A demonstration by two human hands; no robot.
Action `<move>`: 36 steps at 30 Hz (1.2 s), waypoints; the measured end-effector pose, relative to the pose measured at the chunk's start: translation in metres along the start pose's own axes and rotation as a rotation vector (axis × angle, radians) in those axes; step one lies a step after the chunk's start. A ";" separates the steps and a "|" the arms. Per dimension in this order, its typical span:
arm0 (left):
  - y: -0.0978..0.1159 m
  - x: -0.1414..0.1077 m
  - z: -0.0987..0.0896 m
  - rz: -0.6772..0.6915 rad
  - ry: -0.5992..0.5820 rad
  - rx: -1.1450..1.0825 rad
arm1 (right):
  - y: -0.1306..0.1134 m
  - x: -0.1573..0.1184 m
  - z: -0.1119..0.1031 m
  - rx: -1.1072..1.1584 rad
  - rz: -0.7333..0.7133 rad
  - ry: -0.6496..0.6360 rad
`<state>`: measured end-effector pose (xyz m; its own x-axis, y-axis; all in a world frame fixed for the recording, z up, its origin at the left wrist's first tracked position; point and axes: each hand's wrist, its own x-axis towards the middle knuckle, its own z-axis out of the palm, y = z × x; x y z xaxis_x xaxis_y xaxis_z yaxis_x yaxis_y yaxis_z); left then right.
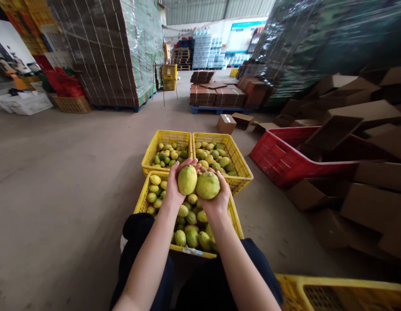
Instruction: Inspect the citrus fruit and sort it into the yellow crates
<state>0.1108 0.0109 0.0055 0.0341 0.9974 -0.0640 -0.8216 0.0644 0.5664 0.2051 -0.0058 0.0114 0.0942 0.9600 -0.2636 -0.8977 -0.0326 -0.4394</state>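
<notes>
My left hand cups a yellow-green lemon, its fingers behind the fruit. Beside it, my right hand holds a rounder, greener lemon. The two fruits are side by side, close together, above the near yellow crate, which contains many green and yellow lemons. Behind it are two more yellow crates, the far left one and the far right one, both with lemons inside. My forearms hide part of the near crate.
At right, a red crate holds cardboard, with loose cardboard boxes piled around it. Another yellow crate stands at lower right. Farther off are wrapped stacks and flattened cartons on a blue pallet. Concrete floor stretches left.
</notes>
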 end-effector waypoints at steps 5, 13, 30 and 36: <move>0.003 -0.007 -0.001 0.127 -0.119 0.163 | -0.005 -0.004 -0.005 -0.133 -0.094 -0.167; 0.007 -0.009 0.002 0.196 -0.227 0.215 | -0.004 -0.003 -0.009 -0.228 -0.132 -0.239; -0.019 -0.010 0.010 -0.132 0.064 -0.214 | 0.017 0.020 -0.025 -0.871 -0.822 0.126; -0.014 -0.007 0.005 -0.079 0.117 -0.192 | 0.019 0.013 -0.031 -1.352 -1.037 -0.309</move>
<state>0.1250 0.0029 0.0021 0.0454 0.9782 -0.2028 -0.9127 0.1232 0.3897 0.2028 -0.0020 -0.0267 0.1276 0.7390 0.6615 0.4601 0.5468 -0.6996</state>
